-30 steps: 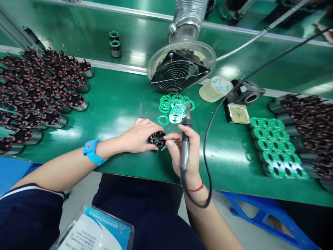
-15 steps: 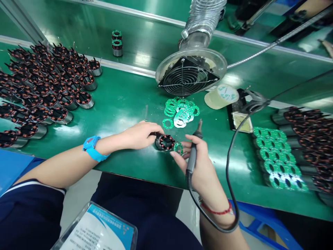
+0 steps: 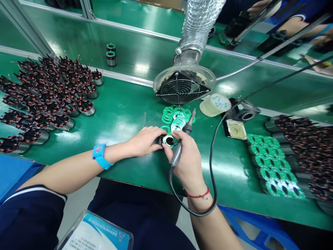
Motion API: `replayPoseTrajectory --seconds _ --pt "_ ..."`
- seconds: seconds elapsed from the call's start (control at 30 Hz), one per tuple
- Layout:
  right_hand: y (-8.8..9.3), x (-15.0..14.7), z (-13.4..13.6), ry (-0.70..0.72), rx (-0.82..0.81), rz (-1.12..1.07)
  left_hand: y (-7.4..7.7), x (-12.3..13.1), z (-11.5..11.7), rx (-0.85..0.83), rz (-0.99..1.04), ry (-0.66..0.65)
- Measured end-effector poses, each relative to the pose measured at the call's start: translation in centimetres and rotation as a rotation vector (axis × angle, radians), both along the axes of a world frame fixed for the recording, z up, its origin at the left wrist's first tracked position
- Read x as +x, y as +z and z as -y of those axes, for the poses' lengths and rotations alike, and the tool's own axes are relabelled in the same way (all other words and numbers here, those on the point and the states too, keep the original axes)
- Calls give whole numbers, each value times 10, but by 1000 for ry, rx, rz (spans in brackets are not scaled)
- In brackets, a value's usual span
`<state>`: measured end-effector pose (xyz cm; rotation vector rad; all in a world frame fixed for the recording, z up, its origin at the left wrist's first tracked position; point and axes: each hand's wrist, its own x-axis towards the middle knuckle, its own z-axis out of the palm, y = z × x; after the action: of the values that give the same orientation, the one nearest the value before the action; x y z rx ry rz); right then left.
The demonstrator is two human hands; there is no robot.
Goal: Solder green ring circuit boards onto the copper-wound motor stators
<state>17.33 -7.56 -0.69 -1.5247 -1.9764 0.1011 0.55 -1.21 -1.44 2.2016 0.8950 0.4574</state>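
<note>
My left hand [image 3: 144, 140] grips a small wound stator [image 3: 168, 140] on the green bench [image 3: 122, 114]; a green ring board lies on top of it. My right hand [image 3: 186, 156] presses on the stator's right side while clasping a soldering iron [image 3: 182, 142], whose tip points up and away. A loose heap of green ring boards [image 3: 177, 116] lies just behind the stator.
Many copper-wound stators [image 3: 49, 97] crowd the left of the bench. Stators topped with green boards [image 3: 273, 163] lie in rows at right. A fume-extraction fan [image 3: 183, 86] on a hose stands behind, with a tape roll [image 3: 215, 104] and an iron stand with sponge [image 3: 238, 123]. Another person's arms show far right.
The green ring board that my right fingers held beside the stator now sits on top of it. My right hand has closed in over the stator, the iron swinging upright with it.
</note>
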Motion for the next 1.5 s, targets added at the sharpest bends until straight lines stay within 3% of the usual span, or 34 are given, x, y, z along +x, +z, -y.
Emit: replayPoseTrajectory --seconds 0.2,0.47,0.73,0.87,1.13,1.3,1.4,1.5 --pt "-16 -2 17 -91 -53 -234 8 2 11 2 187 -22" --pt "-32 -7 23 -76 17 -312 -1 12 19 172 22 0" --pt "-31 -10 21 -226 108 -367 14 -1 12 230 -134 -103" --pt "-30 -5 23 -150 59 -406 16 -5 10 205 -171 -131" --pt "-29 2 21 -51 -49 -505 1 7 11 295 -65 -48" --pt "-9 7 20 -64 -61 -359 9 1 10 179 -32 -50" --pt "1 12 11 100 -83 -181 13 -8 5 163 -116 -81" --pt "2 12 1 248 -139 -144 19 -18 0 145 -249 -86"
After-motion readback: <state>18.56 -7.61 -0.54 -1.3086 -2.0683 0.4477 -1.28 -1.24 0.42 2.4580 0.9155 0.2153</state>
